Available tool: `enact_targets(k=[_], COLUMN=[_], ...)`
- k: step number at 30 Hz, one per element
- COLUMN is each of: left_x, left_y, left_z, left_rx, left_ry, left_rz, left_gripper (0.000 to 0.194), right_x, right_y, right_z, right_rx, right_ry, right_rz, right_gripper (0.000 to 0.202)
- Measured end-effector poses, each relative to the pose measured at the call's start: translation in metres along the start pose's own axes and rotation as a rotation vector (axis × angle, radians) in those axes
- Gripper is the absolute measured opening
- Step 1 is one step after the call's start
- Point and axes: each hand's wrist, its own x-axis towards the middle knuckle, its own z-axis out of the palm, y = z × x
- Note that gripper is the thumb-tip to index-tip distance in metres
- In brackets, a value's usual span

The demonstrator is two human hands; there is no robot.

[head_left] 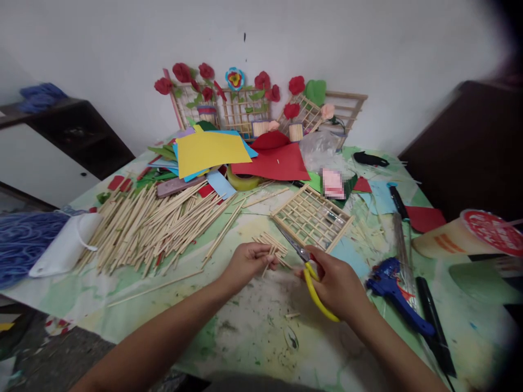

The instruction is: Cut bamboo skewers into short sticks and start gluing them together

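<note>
My right hand (337, 283) grips a pair of scissors (314, 291) by the yellow handles, the blades pointing up and left. Pinched in the fingers of my left hand (249, 261) is a thin wooden stick (267, 263). Several short cut sticks (273, 239) lie on the table just beyond those fingers. The scissor tips reach over the near left edge of a wooden stick lattice (312, 215), which lies flat. A small offcut (292, 315) rests on the tabletop between my forearms.
A large heap of sticks (159, 228) spreads at left beside blue yarn (28, 245). Coloured paper (212, 152) and paper-flower lattices (245, 109) stand toward the wall. At right are a blue glue gun (398, 294), a black marker-like tube (435, 321) and a sealed drink cup (469, 234).
</note>
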Motion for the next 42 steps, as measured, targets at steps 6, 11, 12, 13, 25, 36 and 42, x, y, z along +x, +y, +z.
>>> enact_targets(k=[6, 11, 12, 13, 25, 36, 42], left_x=[0.003, 0.003, 0.003, 0.004, 0.022, 0.045, 0.046], left_y=[-0.004, -0.002, -0.002, -0.002, -0.003, 0.016, 0.022], left_z=[-0.004, -0.014, -0.016, -0.016, -0.02, -0.021, -0.002], left_rx=[-0.015, 0.72, 0.865, 0.981, 1.342, 1.67, 1.764], left_ry=[-0.002, -0.012, -0.055, -0.104, -0.261, -0.482, -0.533], left_rz=[0.007, 0.622, 0.752, 0.85, 0.728, 0.715, 0.696], left_gripper=[0.029, 0.017, 0.017, 0.019, 0.028, 0.035, 0.012], right_x=[-0.002, 0.001, 0.003, 0.005, 0.018, 0.021, 0.02], right_y=[0.013, 0.031, 0.036, 0.04, 0.066, 0.079, 0.081], right_z=[0.0, 0.006, 0.007, 0.008, 0.021, 0.014, 0.017], right_rx=[-0.125, -0.203, -0.222, -0.239, 0.135, -0.015, -0.021], right_ry=[0.159, 0.285, 0.307, 0.323, 0.312, 0.306, 0.299], right_rz=[0.047, 0.021, 0.02, 0.024, 0.232, 0.12, 0.107], right_gripper=[0.048, 0.049, 0.051, 0.053, 0.077, 0.063, 0.06])
